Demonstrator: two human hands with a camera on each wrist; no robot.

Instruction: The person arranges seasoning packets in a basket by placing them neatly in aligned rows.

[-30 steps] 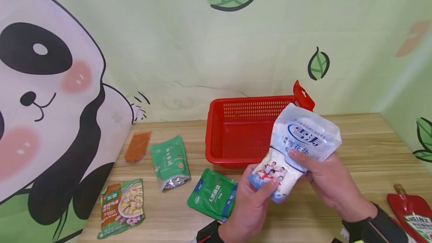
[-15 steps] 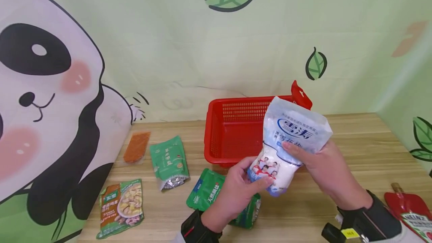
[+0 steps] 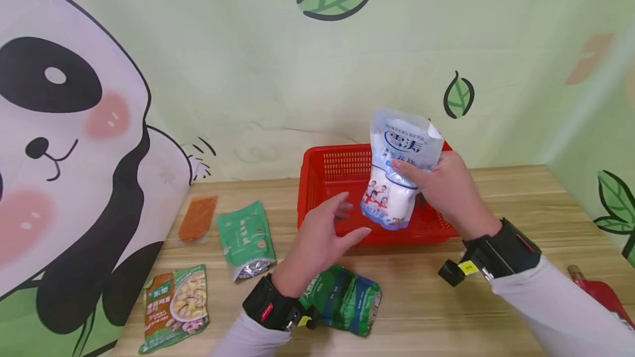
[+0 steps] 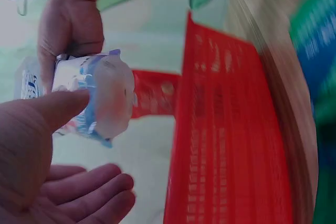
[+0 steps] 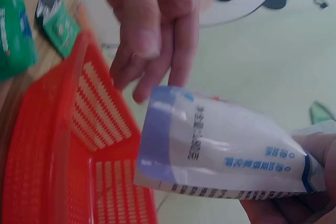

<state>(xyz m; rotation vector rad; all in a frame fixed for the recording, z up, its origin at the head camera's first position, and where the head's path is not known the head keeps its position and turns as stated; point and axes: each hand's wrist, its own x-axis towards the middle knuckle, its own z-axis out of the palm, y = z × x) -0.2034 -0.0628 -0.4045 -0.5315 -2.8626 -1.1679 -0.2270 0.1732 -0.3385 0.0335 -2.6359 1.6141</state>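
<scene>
My right hand [image 3: 448, 186] grips a blue-and-white salt bag [image 3: 392, 197] by its right side, thumb across the printed front. The bag is upright above the red plastic basket [image 3: 310, 197], hiding part of it. To the bag's left, my left hand [image 3: 324, 236] is held apart from it, fingers spread and holding nothing. In the left wrist view the bottom of the salt bag [image 4: 113, 98] faces the camera, beyond the left thumb. The right wrist view shows the back of the salt bag [image 5: 226, 150], with the left hand [image 5: 157, 24] beyond it.
Beneath the left forearm lies a green pouch [image 3: 347, 299]. Left of the basket are another green pouch [image 3: 248, 238], an orange packet [image 3: 198, 218] and a brown-and-green food packet [image 3: 176, 307]. A red ketchup pouch [image 3: 602, 296] lies at the right edge.
The salt bag, held in the right hand, has moved up and left, from in front of the basket to over it. My left hand has let go of its lower end.
</scene>
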